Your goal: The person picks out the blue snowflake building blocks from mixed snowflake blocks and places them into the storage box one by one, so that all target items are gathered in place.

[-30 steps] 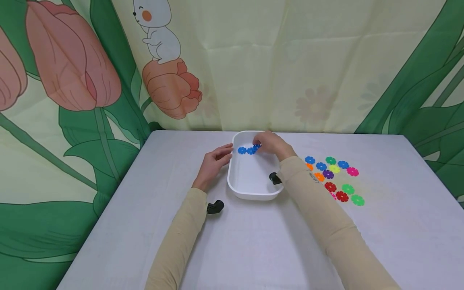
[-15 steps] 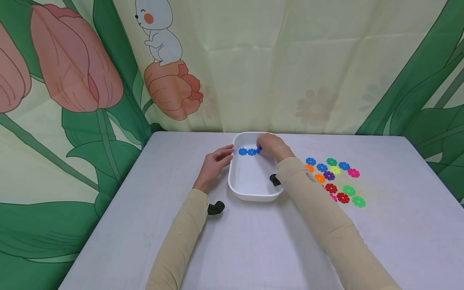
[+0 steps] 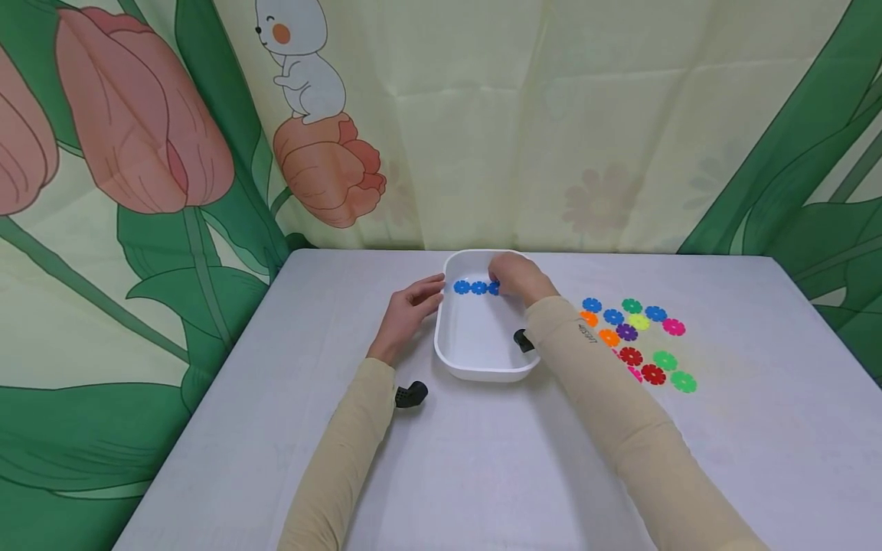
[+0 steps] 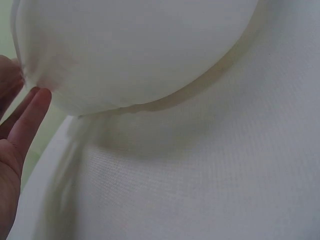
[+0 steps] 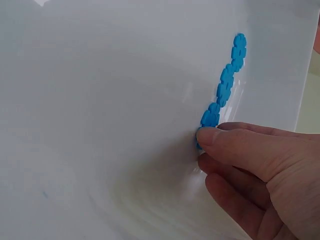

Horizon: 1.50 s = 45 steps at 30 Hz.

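While the left hand (image 3: 406,315) touches the white tub (image 3: 475,334), the right hand (image 3: 521,277) pinches a row of blue discs (image 3: 478,288)

From far away, I watch both hands through the cameras. The tub sits at the far edge of the tabletop (image 3: 276,383), a little nearer its far left corner than its far right one. Inside, the row of blue discs lies across the tub's far end. It starts near the tub's left wall and runs to the right, each flower-shaped disc touching the next. I see the right hand inside the tub, by its far right corner. Its thumb and a finger pinch the right end of the row, hiding part of it from me. The left hand is outside the tub. Its fingers are almost straight, a bit apart, and the tips touch the left wall, toward the far left corner.

Between the tub and the tabletop's right edge, I see loose discs (image 3: 639,322) in blue, green, yellow, pink, purple, orange and red. They lie nearer the tub than that edge, and the right sleeve (image 3: 620,436) covers parts of some. Behind the far edge hangs a curtain (image 3: 475,153) with big tulips.
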{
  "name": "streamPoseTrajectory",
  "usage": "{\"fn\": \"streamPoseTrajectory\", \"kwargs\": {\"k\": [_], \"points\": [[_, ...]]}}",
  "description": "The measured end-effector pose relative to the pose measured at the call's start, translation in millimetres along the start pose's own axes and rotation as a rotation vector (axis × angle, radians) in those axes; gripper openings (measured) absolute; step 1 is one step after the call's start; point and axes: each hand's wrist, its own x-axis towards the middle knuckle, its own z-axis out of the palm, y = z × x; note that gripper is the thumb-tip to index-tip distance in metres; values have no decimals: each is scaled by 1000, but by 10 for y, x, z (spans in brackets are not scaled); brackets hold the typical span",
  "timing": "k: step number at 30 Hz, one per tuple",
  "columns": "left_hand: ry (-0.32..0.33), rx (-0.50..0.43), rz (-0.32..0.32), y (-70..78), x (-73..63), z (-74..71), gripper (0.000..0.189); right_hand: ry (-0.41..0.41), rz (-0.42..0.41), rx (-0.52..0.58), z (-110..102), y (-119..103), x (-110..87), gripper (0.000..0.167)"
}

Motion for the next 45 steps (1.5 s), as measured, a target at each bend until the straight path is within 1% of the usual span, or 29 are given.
{"fn": "streamPoseTrajectory", "kwargs": {"k": [6,10,15,23,32,43,45], "points": [[-3,3,0,6,6,6,35,5,-7,7,2,6,-3,20],[-2,4,7,12,4,3,35,7,-15,14,-6,7,1,21],[-3,2,11,12,15,-2,34,5,-17,-8,-10,0,18,19],[-6,7,10,16,13,-13,35,-1,-35,-18,-17,-7,30,20],[-15,-17,24,9,9,-10,35,-2,-23,-12,15,7,49,17],[-18,-10,22,21,-7,-6,35,1,-18,-18,15,-2,30,19],[-17,-8,22,20,-6,-8,35,0,-14,-1,1,-9,16,21]]}}
